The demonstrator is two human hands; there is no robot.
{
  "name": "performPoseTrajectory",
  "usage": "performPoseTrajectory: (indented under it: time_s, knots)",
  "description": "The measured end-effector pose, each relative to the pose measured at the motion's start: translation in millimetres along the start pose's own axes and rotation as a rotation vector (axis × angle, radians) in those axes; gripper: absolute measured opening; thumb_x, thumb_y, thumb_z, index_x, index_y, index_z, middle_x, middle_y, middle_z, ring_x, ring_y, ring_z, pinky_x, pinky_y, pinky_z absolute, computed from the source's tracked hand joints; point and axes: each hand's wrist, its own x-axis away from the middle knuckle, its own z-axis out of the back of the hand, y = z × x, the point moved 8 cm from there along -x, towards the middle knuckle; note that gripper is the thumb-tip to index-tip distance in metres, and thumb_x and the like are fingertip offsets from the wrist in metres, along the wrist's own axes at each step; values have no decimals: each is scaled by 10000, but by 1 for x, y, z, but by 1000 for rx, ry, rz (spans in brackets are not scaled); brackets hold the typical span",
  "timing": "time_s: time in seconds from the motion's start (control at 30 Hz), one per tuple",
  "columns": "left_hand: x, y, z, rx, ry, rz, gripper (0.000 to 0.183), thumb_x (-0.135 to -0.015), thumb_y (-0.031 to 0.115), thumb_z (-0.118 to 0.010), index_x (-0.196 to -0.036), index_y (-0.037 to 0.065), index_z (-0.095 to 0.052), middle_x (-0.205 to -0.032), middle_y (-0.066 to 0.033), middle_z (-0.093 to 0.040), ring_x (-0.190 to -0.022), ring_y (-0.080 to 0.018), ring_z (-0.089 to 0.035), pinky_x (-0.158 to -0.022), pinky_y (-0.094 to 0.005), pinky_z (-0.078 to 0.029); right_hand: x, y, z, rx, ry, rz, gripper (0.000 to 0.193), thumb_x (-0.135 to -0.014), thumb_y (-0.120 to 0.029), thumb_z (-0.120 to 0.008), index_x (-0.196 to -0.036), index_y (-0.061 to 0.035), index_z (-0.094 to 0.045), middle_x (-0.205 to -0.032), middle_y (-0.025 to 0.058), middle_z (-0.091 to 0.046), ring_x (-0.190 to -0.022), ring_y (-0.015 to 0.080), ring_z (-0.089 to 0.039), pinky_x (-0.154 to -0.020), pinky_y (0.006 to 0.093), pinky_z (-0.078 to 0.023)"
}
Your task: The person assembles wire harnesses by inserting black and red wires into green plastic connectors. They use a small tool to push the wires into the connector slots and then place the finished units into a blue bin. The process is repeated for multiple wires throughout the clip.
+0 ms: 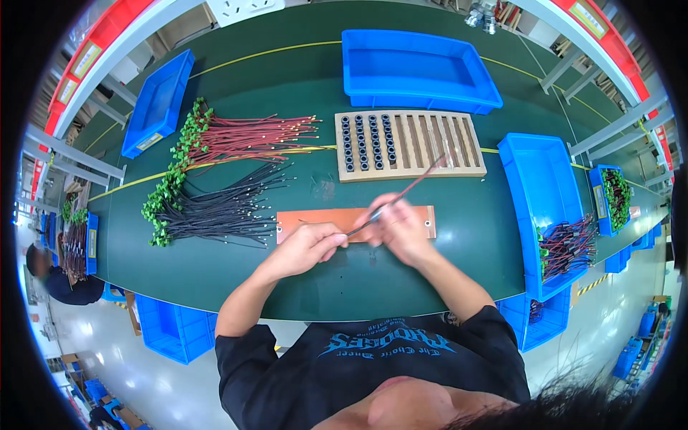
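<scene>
Over an orange strip of board (326, 215), my two hands are close together with a thin wire (421, 179) between them. My left hand (309, 249) pinches its dark end. Around the middle of the wire my right hand (403, 231) is closed and smeared by motion, with a small dark piece (375, 214) at its fingertips. The wire's reddish end sticks up past that hand toward a wooden rack (411, 173) with black cylindrical pieces (376, 140) standing in its left slots. Left of the board lie black wires (222, 208) and red wires (251, 136) with green connectors (168, 190).
Behind the rack stands a blue tray (423, 68), with another blue tray (158, 100) at the far left. On the right a long blue bin (541, 179) holds bundled wires (570, 247). Metal shelf posts (616, 140) flank the green table (459, 279).
</scene>
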Motion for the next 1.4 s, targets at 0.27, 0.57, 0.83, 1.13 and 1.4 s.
performPoseTrajectory:
  time_s: [0.27, 0.57, 0.83, 1.13, 1.4]
  knots:
    - [26, 12, 36, -272, 74, -222, 189, -975, 146, -678, -1049, -17, -736, -881, -134, -723, -727, -230, -697, -699, -359, -559, 1, 4, -22, 108, -238, 216, 217, -1076, -93, -558, -1279, -16, -563, -1208, 169, -673, -1076, 233, -672, -940, 367, -564]
    - [31, -39, 64, 283, 129, -143, 226, -960, -6, -712, -1182, -28, -686, -1094, -70, -611, -883, -168, -710, -749, -295, -609, -18, 41, -58, 543, -159, 84, 232, -1122, -133, -453, -1289, 12, -523, -1230, 154, -701, -1162, 210, -695, -957, 323, -564]
    - [38, -82, 80, 516, 168, 12, 257, -956, -47, -685, -1213, -42, -685, -1204, -137, -704, -972, -198, -741, -847, -301, -613, -25, 63, -44, 485, -108, 48, 235, -1127, -152, -455, -1275, 14, -531, -1199, 183, -712, -1136, 217, -703, -944, 321, -576]
    - [36, -82, 90, 424, 259, 12, 309, -907, -76, -722, -1209, -13, -745, -1181, -96, -706, -972, -139, -686, -847, -252, -574, -27, 65, -37, 434, -77, 11, 232, -1126, -152, -460, -1268, 18, -527, -1169, 182, -702, -1133, 230, -704, -956, 337, -578]
    - [29, -84, 85, 493, 405, -161, 382, -868, -143, -717, -1230, -19, -712, -1129, -101, -693, -1046, -185, -685, -906, -300, -577, -28, 63, -36, 361, -69, 27, 211, -1129, -163, -451, -1252, -8, -527, -1266, 184, -667, -1152, 227, -694, -960, 338, -572]
